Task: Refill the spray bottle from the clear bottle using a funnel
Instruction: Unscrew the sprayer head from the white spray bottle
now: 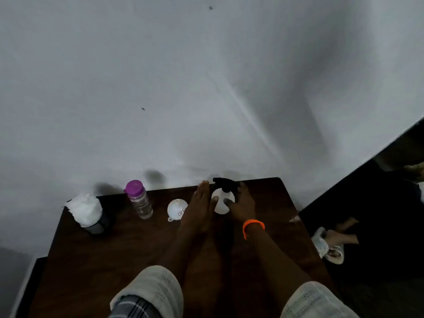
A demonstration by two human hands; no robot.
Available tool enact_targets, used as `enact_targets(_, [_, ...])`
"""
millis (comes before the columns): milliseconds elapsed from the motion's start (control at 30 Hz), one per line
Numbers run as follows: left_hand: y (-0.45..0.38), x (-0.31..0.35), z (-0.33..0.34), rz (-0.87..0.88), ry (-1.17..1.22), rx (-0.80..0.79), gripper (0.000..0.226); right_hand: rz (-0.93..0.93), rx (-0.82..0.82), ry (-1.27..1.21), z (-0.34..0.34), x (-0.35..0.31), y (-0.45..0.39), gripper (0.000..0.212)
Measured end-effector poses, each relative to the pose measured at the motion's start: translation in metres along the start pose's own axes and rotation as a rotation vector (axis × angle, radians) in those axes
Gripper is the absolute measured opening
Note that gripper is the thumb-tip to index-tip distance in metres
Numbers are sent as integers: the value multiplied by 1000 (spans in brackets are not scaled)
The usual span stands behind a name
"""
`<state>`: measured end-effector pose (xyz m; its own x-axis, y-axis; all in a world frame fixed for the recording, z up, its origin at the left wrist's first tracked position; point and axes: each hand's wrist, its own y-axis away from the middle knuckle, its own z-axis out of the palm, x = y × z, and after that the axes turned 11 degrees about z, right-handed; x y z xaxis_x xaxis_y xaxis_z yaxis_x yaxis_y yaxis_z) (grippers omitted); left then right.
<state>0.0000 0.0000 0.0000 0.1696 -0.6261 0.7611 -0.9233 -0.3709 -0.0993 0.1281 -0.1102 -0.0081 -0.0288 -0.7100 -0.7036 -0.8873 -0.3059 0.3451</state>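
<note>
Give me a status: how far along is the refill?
Nothing done: the clear bottle is capped and the funnel lies unused on the table. In hand: both hands, left hand and right hand, flank the spray bottle. Left: unscrew sprayer, seat funnel, pour.

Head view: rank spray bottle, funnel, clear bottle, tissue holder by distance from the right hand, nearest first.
From the right hand:
1. Spray bottle, white with black trigger head, touched by the fingers near the table's back edge.
2. Funnel, just beyond the left hand, to the left.
3. Clear bottle, purple cap, further left.
4. Tissue holder, at the table's far-left corner.
</note>
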Motion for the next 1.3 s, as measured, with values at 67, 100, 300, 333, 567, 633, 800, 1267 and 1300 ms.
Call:
enact_targets(67, [-6, -9, 7, -4, 16, 1, 80, 33, -16, -174, 2, -8, -4, 84])
enact_targets(100, [-8, -14, 11, -4, 5, -1, 82, 24, -22, -222, 3, -12, -6, 81])
enact_targets(300, [-14, -25, 24, -13, 75, 32, 71, -5, 66, -251, 11, -12, -21, 36])
enact_targets(333, [-13, -24, 24, -30, 74, 26, 76, 2, 58, -283, 11, -12, -19, 34])
enact_targets(567, [12, 1, 15, -214, 69, -116, 127, 104, -138, -615, -10, -23, 20, 27])
enact_targets(633, [19, -8, 25, -288, 53, -109, 112, 122, -186, -614, -15, -23, 33, 32])
enact_targets(800, [51, 12, 5, -176, -99, -129, 101, 137, -194, -620, -23, -32, 68, 41])
enact_targets(1267, [114, 46, -22, -206, -367, -6, 86, 214, 26, -343, 1, -74, 136, 63])
enact_targets(1300, [117, 45, -24, -209, -359, 5, 86, 205, 22, -342, 2, -76, 139, 61])
